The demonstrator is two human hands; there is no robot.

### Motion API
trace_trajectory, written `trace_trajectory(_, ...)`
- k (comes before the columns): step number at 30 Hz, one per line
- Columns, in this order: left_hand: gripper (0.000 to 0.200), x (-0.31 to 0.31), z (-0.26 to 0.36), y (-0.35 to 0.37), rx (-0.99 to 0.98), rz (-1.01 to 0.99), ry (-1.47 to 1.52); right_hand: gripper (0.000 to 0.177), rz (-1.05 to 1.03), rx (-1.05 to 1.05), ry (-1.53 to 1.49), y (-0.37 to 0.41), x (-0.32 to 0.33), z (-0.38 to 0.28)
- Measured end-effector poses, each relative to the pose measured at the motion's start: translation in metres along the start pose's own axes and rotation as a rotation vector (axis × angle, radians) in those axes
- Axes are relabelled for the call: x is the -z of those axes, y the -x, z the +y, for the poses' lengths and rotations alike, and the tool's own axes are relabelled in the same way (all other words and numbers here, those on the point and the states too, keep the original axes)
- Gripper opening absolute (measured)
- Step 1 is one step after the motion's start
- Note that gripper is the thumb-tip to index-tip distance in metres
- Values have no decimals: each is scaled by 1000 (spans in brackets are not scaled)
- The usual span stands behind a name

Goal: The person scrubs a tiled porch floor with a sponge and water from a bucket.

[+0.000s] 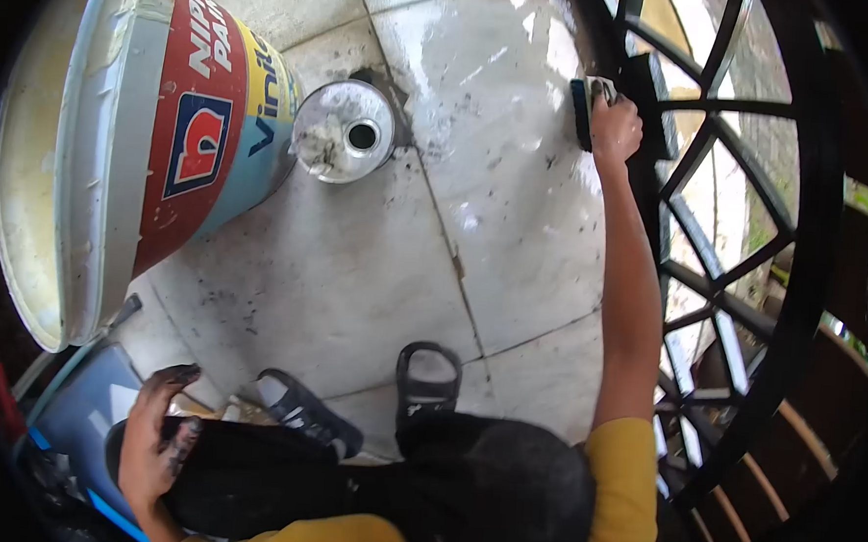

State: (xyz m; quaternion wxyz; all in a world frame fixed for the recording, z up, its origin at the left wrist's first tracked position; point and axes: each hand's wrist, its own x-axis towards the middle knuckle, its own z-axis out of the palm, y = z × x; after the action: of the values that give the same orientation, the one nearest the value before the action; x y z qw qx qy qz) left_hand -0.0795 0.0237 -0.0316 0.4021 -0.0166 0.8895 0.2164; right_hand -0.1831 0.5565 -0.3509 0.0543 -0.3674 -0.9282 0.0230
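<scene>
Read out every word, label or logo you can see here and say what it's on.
"NIPP": white on the paint bucket's red band, cut short.
"PAIN": beside it, cut short.
"Vinil": blue on its yellow band, rest hidden.
Blue logo square: no words.
Metal can, brush: nothing readable.

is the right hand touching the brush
Touching. The head view shows the right hand with its fingers closed around the brush, gripping it.
</scene>
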Motion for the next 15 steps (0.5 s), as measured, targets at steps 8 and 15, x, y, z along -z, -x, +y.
trace_trajectory(8, 56, 2, -12, -1, 2, 12, 4, 34, 106, 278, 128, 109, -17, 59)
trace_trajectory(15, 56, 4, -8, -2, -47, -78, -3, 45, -168, 28, 241, 85, 11, 46)
